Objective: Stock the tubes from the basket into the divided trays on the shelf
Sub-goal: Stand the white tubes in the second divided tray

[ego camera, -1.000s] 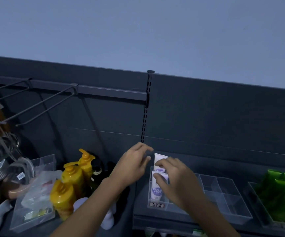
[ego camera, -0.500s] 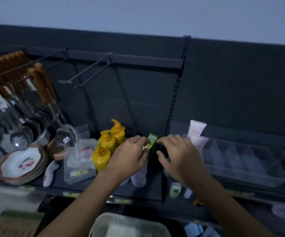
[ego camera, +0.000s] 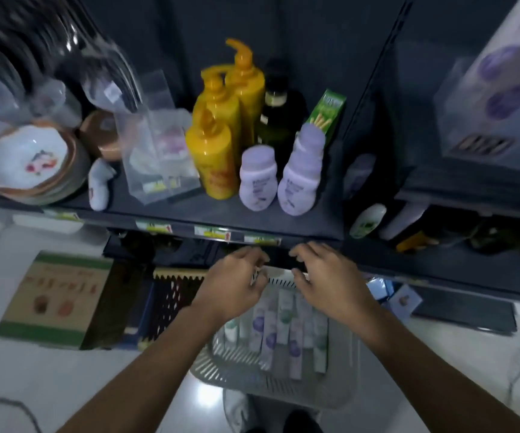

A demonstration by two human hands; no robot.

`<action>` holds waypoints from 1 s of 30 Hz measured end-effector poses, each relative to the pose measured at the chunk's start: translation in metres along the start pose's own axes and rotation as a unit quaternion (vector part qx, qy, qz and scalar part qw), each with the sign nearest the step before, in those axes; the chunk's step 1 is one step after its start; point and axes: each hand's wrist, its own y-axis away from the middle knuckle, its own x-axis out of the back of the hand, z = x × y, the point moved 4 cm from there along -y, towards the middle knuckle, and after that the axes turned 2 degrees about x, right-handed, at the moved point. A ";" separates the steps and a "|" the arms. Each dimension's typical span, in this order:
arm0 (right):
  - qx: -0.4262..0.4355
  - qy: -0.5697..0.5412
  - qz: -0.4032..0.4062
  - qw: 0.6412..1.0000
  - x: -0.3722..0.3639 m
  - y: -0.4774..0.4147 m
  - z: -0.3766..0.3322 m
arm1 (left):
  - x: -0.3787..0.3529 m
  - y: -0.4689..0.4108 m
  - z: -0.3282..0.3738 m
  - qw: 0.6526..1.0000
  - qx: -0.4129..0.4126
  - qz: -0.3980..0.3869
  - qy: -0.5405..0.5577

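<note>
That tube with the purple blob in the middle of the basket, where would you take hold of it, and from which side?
Probably from straight above, pinching the purple-marked tube across its narrow width near its middle. It lies flat in the basket, long axis pointing away from the person, with other tubes packed alongside, so the sides look blocked.

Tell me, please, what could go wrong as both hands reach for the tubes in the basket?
1. The left hand and right hand are close to the shelf edge. If they rise quickly, they might knock it or tip the lilac bottles standing near its front.
2. The tubes lie packed side by side in the basket, so a hasty grab might lift several and drop one.
</note>
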 end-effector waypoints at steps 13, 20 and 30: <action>-0.170 -0.014 -0.172 0.970 -0.268 0.025 0.080 | -0.243 -0.009 -0.123 0.969 0.089 -0.174 -0.149; -0.147 0.035 -0.247 0.957 -0.328 0.026 0.084 | -0.265 -0.018 -0.149 0.949 0.006 -0.182 -0.258; -0.137 0.054 -0.291 0.945 -0.326 0.017 0.084 | -0.243 -0.012 -0.142 0.944 0.010 -0.189 -0.271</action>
